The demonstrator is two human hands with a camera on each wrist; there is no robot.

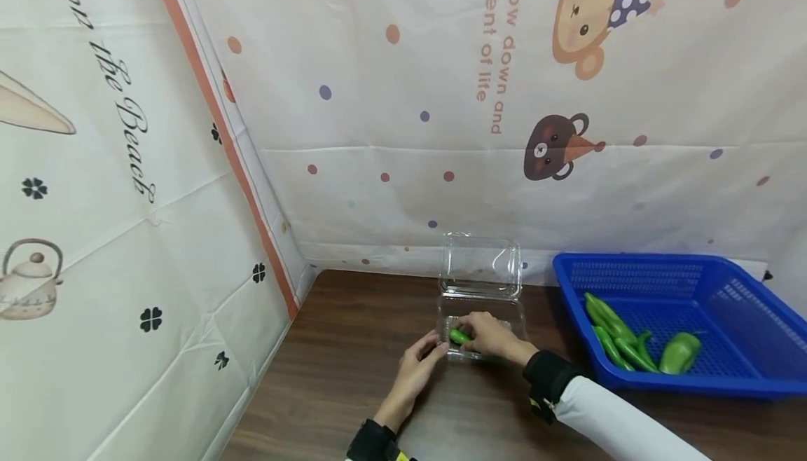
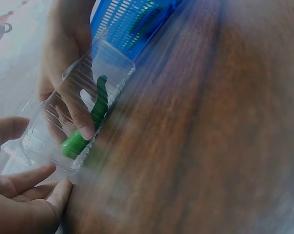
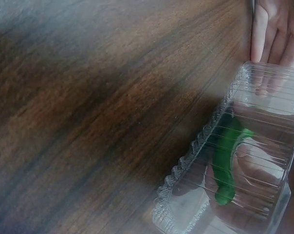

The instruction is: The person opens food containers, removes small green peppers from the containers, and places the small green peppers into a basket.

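A hinged clear plastic box [image 1: 513, 312] lies open on the table, its lid [image 1: 480, 265] tilted up at the back. Inside it, my right hand [image 1: 494, 336] pinches a curved green chili pepper [image 1: 459, 337] between thumb and fingers. In the left wrist view the thumb presses on the chili pepper [image 2: 102, 100] near its thick end. My left hand [image 1: 412, 375] is at the box's left end with fingers loosely extended, fingertips at the wall. Through the ribbed plastic box [image 3: 264, 114], the right wrist view shows the same chili pepper [image 3: 225, 161].
A blue perforated basket [image 1: 700, 384] stands to the right of the box. Several long green peppers [image 1: 608, 317] and one thick green pepper [image 1: 681, 353] lie in its left part. Printed sheets [image 1: 378, 118] hang behind and to the left of the wooden table [image 1: 353, 321].
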